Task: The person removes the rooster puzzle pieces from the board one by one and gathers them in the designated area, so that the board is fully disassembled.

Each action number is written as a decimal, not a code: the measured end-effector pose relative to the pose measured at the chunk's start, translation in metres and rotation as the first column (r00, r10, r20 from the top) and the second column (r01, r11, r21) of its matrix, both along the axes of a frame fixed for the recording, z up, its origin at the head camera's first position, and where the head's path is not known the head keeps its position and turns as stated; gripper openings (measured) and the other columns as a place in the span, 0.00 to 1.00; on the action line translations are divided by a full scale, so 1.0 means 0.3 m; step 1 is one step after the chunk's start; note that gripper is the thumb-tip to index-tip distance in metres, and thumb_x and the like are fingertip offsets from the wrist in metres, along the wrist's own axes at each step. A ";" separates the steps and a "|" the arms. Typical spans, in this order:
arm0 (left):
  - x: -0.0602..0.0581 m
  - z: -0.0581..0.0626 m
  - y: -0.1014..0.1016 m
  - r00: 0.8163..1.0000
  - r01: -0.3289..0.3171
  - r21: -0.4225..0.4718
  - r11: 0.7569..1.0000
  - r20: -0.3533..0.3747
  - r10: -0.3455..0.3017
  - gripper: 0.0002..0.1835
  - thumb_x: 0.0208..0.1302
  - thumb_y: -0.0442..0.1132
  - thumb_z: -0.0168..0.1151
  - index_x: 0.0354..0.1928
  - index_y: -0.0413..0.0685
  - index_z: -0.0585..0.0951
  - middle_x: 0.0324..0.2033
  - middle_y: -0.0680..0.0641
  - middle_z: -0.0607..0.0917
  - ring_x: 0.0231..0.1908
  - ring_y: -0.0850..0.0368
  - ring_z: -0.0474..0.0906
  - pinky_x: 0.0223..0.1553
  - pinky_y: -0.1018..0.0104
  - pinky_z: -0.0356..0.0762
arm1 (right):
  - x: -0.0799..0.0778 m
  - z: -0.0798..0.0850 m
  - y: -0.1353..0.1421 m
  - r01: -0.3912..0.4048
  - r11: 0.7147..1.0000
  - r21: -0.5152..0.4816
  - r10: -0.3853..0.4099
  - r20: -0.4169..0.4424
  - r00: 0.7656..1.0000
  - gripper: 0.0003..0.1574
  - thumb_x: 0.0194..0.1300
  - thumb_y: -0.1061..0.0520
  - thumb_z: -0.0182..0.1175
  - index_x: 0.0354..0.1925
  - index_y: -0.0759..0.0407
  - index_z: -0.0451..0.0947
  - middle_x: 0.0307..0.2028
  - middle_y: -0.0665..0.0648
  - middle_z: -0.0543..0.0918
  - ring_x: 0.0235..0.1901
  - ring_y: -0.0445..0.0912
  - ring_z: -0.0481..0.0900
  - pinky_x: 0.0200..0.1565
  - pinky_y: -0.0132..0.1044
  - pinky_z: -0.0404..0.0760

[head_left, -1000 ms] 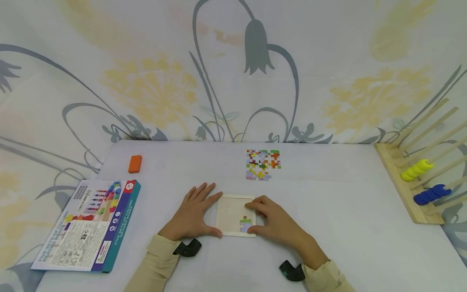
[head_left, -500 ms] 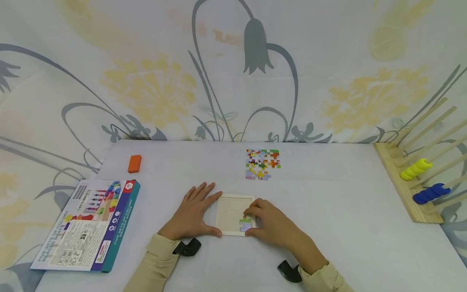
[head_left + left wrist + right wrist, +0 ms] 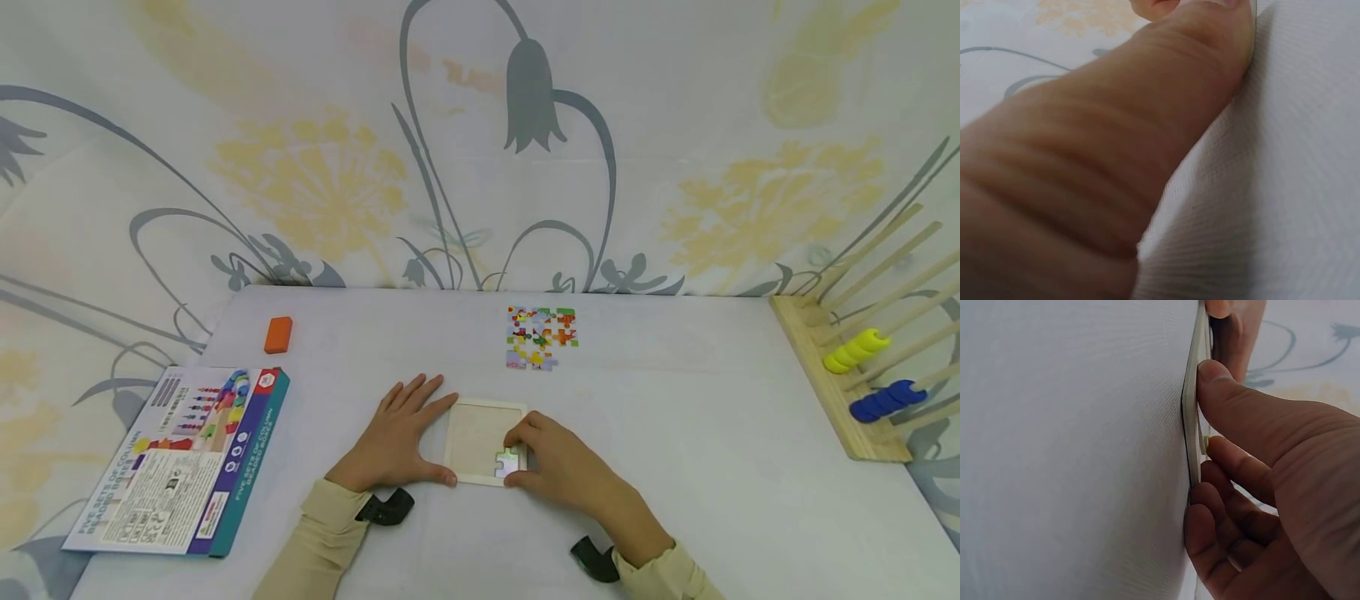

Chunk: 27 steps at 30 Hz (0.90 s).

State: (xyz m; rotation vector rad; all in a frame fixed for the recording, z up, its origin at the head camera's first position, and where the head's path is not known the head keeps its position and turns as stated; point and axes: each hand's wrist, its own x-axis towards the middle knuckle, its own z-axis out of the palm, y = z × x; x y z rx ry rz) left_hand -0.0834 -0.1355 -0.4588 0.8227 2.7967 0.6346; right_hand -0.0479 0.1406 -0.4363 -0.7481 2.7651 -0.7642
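A small jigsaw piece (image 3: 506,465) sits at the lower right corner inside a shallow square wooden puzzle tray (image 3: 471,437). My right hand (image 3: 566,458) pinches the piece between thumb and index finger; its face catches the light and looks slightly tilted. In the right wrist view, the thumb (image 3: 1225,394) reaches over the tray's rim, and the other fingers are curled by its side. With fingers spread, my left hand (image 3: 397,437) touches the tray's left edge with thumb and index fingertip. The left wrist view shows mostly its thumb (image 3: 1104,125) against the white cloth.
Beyond the tray lie several colourful jigsaw pieces (image 3: 540,338) set in rows. An orange block (image 3: 278,335) and a toy box (image 3: 180,462) are on the left. To the right stands a wooden peg rack (image 3: 840,375) with yellow and blue beads.
My right index finger has come down from the tray's right rim to the jigsaw piece's top edge. The piece has shifted slightly and now looks brighter. My left hand has stayed still.
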 end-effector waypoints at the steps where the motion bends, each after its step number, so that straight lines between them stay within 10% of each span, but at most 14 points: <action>1: 0.000 0.000 0.000 1.000 0.001 -0.001 1.000 -0.003 -0.001 0.61 0.40 0.70 0.78 0.76 0.53 0.67 0.80 0.43 0.58 0.80 0.40 0.48 0.78 0.36 0.46 | 0.000 0.000 -0.001 0.006 1.000 -0.003 -0.006 0.012 1.000 0.23 0.54 0.49 0.79 0.45 0.54 0.81 0.43 0.46 0.79 0.40 0.38 0.75 0.49 0.39 0.82; 9: 0.000 0.007 0.000 1.000 0.012 -0.005 1.000 -0.022 -0.012 0.60 0.41 0.71 0.78 0.76 0.54 0.67 0.79 0.43 0.59 0.80 0.39 0.49 0.78 0.36 0.47 | 0.004 0.017 -0.005 0.037 0.999 -0.032 -0.033 0.126 0.992 0.25 0.56 0.50 0.78 0.47 0.52 0.77 0.36 0.42 0.78 0.35 0.37 0.72 0.40 0.32 0.77; 27: 0.003 0.005 0.002 1.000 0.021 -0.033 0.999 -0.019 -0.021 0.63 0.38 0.75 0.76 0.77 0.56 0.66 0.80 0.43 0.57 0.80 0.38 0.48 0.78 0.35 0.47 | 0.010 0.014 -0.004 -0.034 0.999 0.010 0.034 0.022 0.999 0.22 0.59 0.53 0.75 0.51 0.53 0.80 0.40 0.44 0.81 0.37 0.35 0.73 0.43 0.34 0.80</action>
